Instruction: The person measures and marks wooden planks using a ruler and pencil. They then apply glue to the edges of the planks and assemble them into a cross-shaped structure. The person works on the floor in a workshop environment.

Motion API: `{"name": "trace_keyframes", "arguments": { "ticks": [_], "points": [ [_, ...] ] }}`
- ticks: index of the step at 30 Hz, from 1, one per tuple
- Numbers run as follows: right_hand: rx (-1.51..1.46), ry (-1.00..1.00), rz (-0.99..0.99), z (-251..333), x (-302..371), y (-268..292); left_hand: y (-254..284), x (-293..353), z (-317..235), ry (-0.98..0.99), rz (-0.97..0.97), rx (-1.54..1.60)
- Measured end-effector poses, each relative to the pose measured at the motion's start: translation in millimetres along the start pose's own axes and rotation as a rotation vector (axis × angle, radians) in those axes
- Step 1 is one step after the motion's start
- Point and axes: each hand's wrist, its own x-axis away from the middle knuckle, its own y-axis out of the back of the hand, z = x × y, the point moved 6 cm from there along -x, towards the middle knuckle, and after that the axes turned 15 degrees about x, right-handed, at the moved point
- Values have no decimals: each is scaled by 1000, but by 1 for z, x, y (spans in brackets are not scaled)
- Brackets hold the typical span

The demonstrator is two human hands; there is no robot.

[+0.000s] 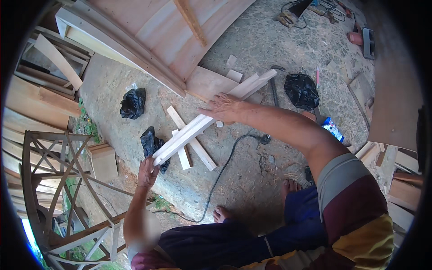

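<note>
A pair of long pale wooden strips (185,137), lying side by side, runs diagonally from lower left to upper right in front of me. My left hand (147,172) is closed around their near left end. My right hand (223,108) lies across them further along, gripping from above with its fingers draped over the wood and hiding that stretch. The far ends (263,81) stick out beyond it. Beneath the strips, shorter wooden pieces (200,153) lie crossed on the ground. A black plastic bag (150,140) sits beside the strips' left end.
A large wooden panel frame (121,45) stands at the top. More black bags (133,102) (301,91) lie on the rough ground. A black cable (225,167) curves near my feet. A hand saw (292,15) is far right; a metal lattice frame (74,180) stands left.
</note>
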Motion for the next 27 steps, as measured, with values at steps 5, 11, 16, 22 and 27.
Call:
{"name": "trace_keyframes", "arguments": {
  "ticks": [5,11,16,22,27],
  "points": [
    [-29,-18,-13,11,-6,-4,-17,2,12,27,-1,17],
    [-82,11,44,-71,50,5,-16,0,13,80,68,26],
    [-70,-104,-93,-130,102,-28,-12,-3,15,49,61,-39],
    [-1,-134,-69,-135,106,-35,0,-10,16,78,55,-91],
    [78,-165,-11,-137,109,-36,10,-21,3,18,32,-132]
  ]
}}
